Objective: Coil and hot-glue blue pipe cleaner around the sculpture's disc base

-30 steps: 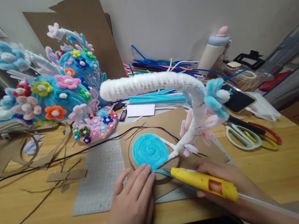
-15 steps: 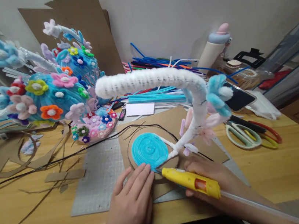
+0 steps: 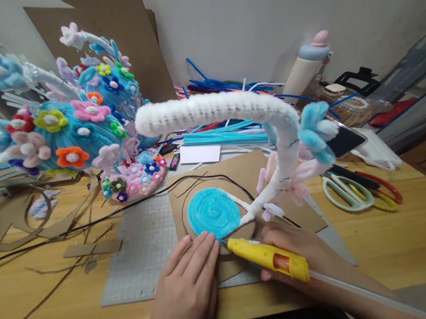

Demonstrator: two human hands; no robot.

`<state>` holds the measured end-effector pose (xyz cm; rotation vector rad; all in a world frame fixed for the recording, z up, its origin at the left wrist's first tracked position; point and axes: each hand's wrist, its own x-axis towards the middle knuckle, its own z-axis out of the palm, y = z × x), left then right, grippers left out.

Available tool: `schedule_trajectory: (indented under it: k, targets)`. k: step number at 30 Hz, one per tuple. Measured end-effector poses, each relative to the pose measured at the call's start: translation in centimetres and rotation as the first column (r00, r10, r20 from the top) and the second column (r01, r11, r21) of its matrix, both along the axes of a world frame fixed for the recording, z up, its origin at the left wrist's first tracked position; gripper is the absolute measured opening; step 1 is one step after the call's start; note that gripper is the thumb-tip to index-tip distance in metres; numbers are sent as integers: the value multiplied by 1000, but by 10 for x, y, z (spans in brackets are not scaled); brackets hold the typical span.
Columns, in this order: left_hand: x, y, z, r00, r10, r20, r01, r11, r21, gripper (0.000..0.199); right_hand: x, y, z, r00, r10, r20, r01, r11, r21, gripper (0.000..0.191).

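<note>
Your right hand [image 3: 300, 247], low and right of centre in the frame, was closed around the yellow glue gun [image 3: 268, 258], whose nozzle pointed left, just beside your other fingertips. A clear glue stick [image 3: 353, 282] ran from its back toward the lower right corner. Your left hand [image 3: 189, 284] lay palm down at lower centre, its fingers stretched out and their tips on the lower edge of the blue disc [image 3: 213, 213]; its thumb was hidden, so whether it pinched anything I could not tell. The disc, a tight coil, lay at the middle of the frame over the cardboard [image 3: 310, 218], which rested on the grey mat [image 3: 128, 266] on the bench [image 3: 408, 248]. At the disc's right edge was the forked foot of the white stem [image 3: 222, 109], which rose and arched left across the centre, with a blue flower [image 3: 316, 134] on its right side. Scissors [image 3: 347, 193] lay at right, near the phone [image 3: 347, 138], and flower-covered ornaments [image 3: 74, 129] filled the upper left.
</note>
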<state>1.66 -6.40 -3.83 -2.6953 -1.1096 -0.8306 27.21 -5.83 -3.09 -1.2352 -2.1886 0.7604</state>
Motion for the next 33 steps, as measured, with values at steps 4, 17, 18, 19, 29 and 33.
schedule_trajectory:
  k: [4,17,18,19,29,33]
  targets:
    - [-1,0,0,1000,-2,0,2,1000,-5,42,0,0,-1,1000,-15,7,15,999,41,27]
    - [0,0,2,1000,-3,-10,3,1000,-10,40,6,-2,-2,996,-39,76,29,991,132,28]
    - [0,0,2,1000,-3,-6,3,1000,-8,41,6,-2,-1,996,-44,77,34,991,132,28]
    - [0,0,2,1000,-3,-2,3,1000,-7,41,6,-2,-1,996,-50,72,40,990,137,28]
    - [1,1,2,1000,-7,11,7,1000,-9,37,7,-7,-11,995,-70,70,62,992,113,29]
    - [1,0,2,1000,-4,16,4,1000,-12,37,7,-7,-9,995,-84,59,75,986,151,30]
